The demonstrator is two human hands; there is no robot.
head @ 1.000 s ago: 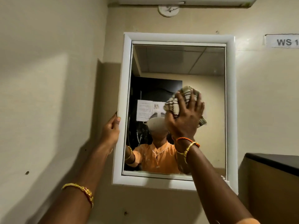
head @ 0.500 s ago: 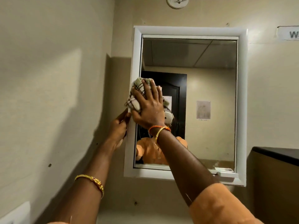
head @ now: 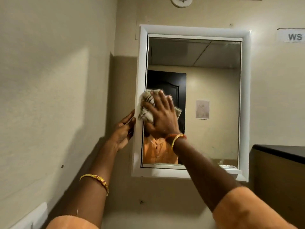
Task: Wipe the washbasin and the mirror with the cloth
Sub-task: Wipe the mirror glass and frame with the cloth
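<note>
Pressing the cloth flat against the glass, the right hand has its fingers spread wide over the bunched striped fabric, pinning it to the mirror at the left edge of the pane, about mid-height and partly over the white frame. The left hand cups the outer left side of that frame, fingers loosely curled around its edge and gripping nothing else (it looks like a steadying hold).

To do this step well, I would judge that the palm should keep even pressure so the whole pad of cloth stays in contact, and that strokes should overlap as they run across the pane. The right half and the upper part of the glass seem the natural ground to cover next; faint marks show near the lower right corner, which may need a firmer pass. Bracing the frame makes sense, since it stands proud of the wall and might shift under a push. The washbasin is not in view, so its condition cannot be told.

Writing is scarce: a wall label at the upper right reads "WS", cut off by the picture edge. A sheet of paper reflected in the glass is too blurred to read.
</note>
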